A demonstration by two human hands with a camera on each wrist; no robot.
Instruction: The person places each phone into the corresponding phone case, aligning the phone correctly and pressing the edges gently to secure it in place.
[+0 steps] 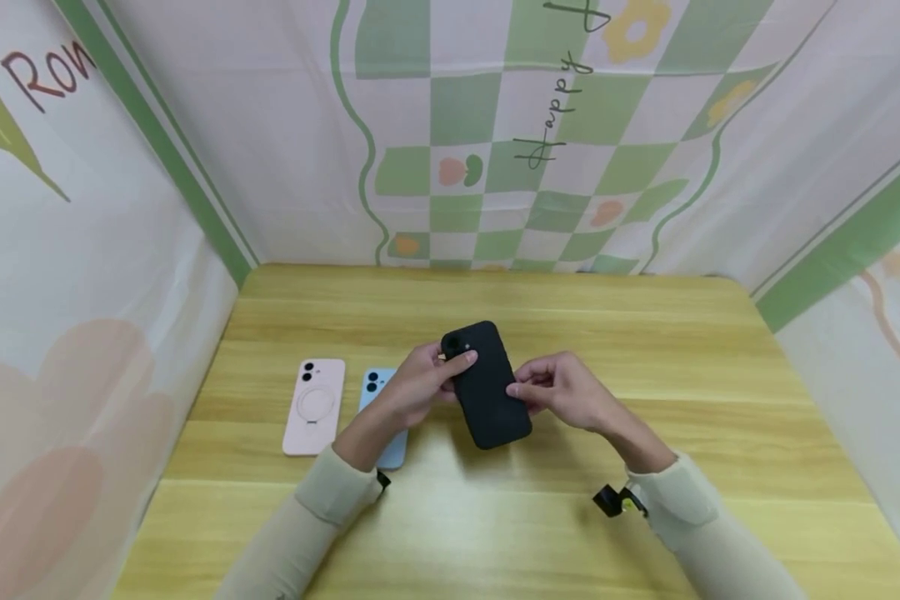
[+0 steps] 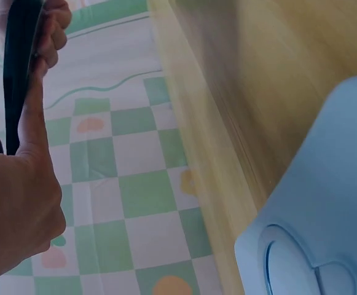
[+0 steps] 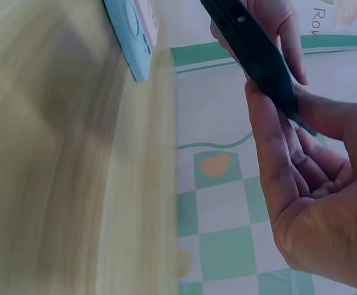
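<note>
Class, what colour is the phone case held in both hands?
Black case, gripped by left hand and right hand; clearest in head view.

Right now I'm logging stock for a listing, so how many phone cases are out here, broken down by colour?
Black phone case, held by the left hand and right hand: 1
Pink phone case, on the table: 1
Light blue phone case, on the table: 1
Total: 3

"Happy" on the checked back cloth point(image 1: 495, 125); "Ron" on the left cloth point(image 1: 45, 75)
</note>
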